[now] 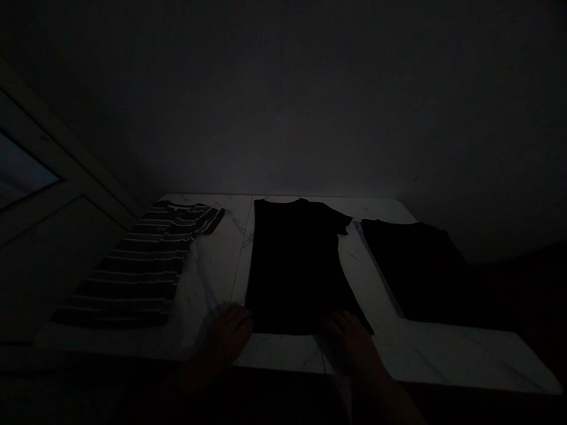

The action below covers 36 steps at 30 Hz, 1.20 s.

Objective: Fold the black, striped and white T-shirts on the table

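A black T-shirt [295,265] lies flat in the middle of the table, its hem toward me. One short sleeve sticks out on its right side, while its left edge runs straight with no sleeve showing. At the hem's left corner, my left hand [230,333] is closed on the cloth's edge. My right hand [352,342] grips the hem a little in from its right corner, fingers over the fabric. The thumbs are hard to make out in the dim light.
A striped T-shirt [137,265] is laid out on the left of the white marble-patterned table [274,351]. Another dark garment [420,271] lies on the right. A wall [283,106] rises behind the table, and a panelled door [66,206] stands at the left.
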Motion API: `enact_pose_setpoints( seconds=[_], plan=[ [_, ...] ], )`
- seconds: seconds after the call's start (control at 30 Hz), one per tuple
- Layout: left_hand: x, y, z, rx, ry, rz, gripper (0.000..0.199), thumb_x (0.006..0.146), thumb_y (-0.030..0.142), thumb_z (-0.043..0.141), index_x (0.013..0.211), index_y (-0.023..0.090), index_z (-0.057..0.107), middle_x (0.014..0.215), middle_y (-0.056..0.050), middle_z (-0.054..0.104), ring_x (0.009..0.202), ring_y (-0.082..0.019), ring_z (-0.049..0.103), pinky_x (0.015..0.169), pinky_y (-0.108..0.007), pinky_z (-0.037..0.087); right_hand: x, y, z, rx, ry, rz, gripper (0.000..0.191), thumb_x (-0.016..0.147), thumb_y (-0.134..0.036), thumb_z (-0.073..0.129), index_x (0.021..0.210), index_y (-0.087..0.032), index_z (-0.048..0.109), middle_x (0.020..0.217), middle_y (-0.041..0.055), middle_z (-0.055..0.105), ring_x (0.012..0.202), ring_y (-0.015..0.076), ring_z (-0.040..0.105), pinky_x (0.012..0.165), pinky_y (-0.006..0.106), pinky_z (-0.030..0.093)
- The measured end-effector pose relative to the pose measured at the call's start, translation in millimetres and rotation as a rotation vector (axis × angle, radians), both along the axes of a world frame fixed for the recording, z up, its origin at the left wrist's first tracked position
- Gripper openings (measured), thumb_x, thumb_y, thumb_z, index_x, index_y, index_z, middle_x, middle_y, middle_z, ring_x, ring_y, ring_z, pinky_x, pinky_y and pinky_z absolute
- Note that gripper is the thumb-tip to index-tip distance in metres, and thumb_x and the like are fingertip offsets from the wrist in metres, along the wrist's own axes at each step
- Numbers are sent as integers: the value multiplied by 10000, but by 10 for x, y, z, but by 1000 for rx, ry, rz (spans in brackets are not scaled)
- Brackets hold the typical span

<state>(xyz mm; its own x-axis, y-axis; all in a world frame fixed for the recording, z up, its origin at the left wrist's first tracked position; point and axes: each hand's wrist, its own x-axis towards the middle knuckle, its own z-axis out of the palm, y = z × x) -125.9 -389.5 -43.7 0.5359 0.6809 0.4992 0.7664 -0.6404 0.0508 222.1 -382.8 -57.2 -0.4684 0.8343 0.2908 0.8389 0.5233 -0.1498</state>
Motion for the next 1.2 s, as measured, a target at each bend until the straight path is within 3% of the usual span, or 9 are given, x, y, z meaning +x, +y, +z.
enact_pose_setpoints(
  seconds=[0.17, 0.3, 0.47, 0.67, 0.77, 0.97, 1.1, 1.2],
  plan=[
    [-44, -30, -128, -58, 109, 80, 328, 923, 42, 445, 1110, 197, 665, 991, -72, 727, 928, -216, 677, 854, -369, 552, 260, -43, 152, -44, -70, 45, 473, 828, -1, 516, 1207, -233, 679, 1118, 77, 721, 1010, 241, 627, 856, 363, 478],
    [-23, -72, -161, -57, 108, 190, 300, 962, 143, 440, 1131, 204, 680, 1060, -89, 732, 1005, -236, 679, 904, -389, 546, 479, -91, 226, -36, -77, -25, 489, 825, -36, 507, 1237, -239, 676, 1204, 100, 698, 1114, 276, 600, 938, 420, 473],
    [62, -75, -81, 22, 159, 189, 320, 947, 68, 420, 1031, 197, 701, 1011, -79, 753, 944, -224, 694, 875, -360, 543, 648, -137, 185, -53, -26, -110, 452, 819, -46, 506, 1164, -268, 695, 1232, 91, 676, 1178, 273, 574, 950, 398, 511],
    [95, -88, -193, -28, 90, 367, 413, 926, 32, 377, 1198, 176, 652, 1074, -96, 760, 946, -227, 716, 837, -346, 561, 810, -166, 42, -142, 35, -134, 517, 846, -74, 459, 1288, -269, 641, 1277, 91, 658, 1158, 229, 625, 917, 340, 555],
    [149, -119, -232, -89, 24, 476, 370, 922, 85, 425, 1211, 194, 629, 1067, -87, 760, 903, -223, 725, 771, -337, 572, 894, -166, 11, -219, 150, -170, 521, 840, -98, 428, 1282, -259, 649, 1300, 92, 650, 1101, 205, 672, 895, 318, 568],
    [301, -156, -138, -239, -56, 567, 401, 838, 148, 536, 1233, 190, 591, 1179, -111, 726, 1059, -275, 699, 891, -416, 569, 917, -143, 187, -363, 329, -198, 531, 777, -120, 427, 1229, -240, 679, 1168, 89, 712, 982, 207, 728, 823, 305, 585],
    [330, -122, -125, -278, -107, 658, 405, 843, 87, 482, 1208, 204, 613, 1056, -86, 758, 899, -234, 733, 786, -357, 570, 837, -158, 238, -283, 390, -310, 449, 833, -199, 423, 1213, -244, 658, 1170, 99, 708, 964, 227, 733, 771, 319, 585],
    [336, -112, -143, -349, -97, 701, 425, 858, 85, 477, 1241, 218, 605, 974, -65, 770, 808, -218, 738, 716, -322, 551, 785, -177, 201, -309, 339, -476, 398, 880, -268, 421, 1225, -262, 621, 947, 63, 757, 782, 239, 746, 630, 309, 560]
  ],
)
